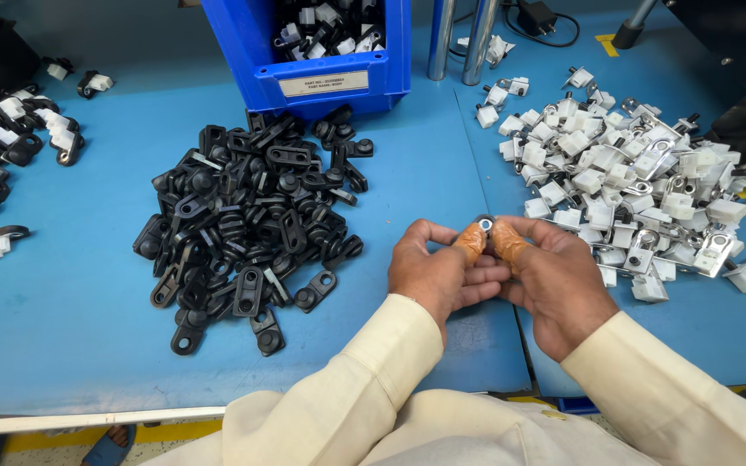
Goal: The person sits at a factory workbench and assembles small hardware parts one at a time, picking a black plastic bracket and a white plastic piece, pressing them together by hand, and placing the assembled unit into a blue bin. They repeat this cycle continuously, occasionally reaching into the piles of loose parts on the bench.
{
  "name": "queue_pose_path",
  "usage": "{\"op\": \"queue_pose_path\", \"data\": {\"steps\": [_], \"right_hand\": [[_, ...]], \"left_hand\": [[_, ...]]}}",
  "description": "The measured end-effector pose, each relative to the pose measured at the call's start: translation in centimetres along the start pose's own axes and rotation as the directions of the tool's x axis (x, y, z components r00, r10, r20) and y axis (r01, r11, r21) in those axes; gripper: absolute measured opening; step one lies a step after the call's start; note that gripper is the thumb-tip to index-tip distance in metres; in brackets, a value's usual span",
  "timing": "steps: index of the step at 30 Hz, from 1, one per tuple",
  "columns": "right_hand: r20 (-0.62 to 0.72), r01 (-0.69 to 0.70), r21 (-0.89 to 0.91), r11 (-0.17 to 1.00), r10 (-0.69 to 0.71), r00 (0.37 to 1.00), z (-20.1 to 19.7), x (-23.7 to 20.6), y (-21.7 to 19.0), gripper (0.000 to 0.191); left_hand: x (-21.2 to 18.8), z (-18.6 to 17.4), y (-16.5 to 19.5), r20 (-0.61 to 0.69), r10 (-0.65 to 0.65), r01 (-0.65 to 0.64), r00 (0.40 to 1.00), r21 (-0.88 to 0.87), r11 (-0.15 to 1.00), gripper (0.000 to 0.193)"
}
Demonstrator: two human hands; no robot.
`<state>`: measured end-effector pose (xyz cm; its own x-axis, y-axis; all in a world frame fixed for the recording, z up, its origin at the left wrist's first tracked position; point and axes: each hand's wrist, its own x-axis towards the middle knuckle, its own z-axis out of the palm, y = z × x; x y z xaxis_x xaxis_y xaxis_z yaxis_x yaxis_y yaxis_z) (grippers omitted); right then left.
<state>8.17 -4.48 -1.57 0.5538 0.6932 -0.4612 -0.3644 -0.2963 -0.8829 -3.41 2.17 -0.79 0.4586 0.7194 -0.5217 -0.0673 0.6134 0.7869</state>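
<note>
Pinched between both thumbs – small black-and-metal part [484,225], upright, midway between left hand [440,274] and right hand [554,280], fingers pressed together; black pile [248,220] lay left, white pile [632,185] right.

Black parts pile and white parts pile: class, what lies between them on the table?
Bare blue table separates black parts pile from white parts pile, seen in the head view.

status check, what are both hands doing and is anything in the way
Left hand and right hand together, pinching one small part at the thumb tips. Black pile left, white pile right. Nothing between them.
</note>
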Motion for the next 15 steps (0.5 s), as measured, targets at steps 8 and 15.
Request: {"op": "queue_pose_path", "data": {"steps": [8,15], "right_hand": [[0.003,-0.030,0.045,0.999,0.030,1.000,0.4,0.7,-1.4,0.022],[0.041,-0.066,0.031,0.997,0.065,0.997,1.6,0.3,-1.7,0.029]], "left_hand": [[-2.2,-1.4,0.7,0.078,0.233,-0.241,0.969,0.490,0.838,0.062],[-1.8,-2.0,1.8,0.071,0.449,-0.373,0.890,0.679,0.632,0.035]]}}
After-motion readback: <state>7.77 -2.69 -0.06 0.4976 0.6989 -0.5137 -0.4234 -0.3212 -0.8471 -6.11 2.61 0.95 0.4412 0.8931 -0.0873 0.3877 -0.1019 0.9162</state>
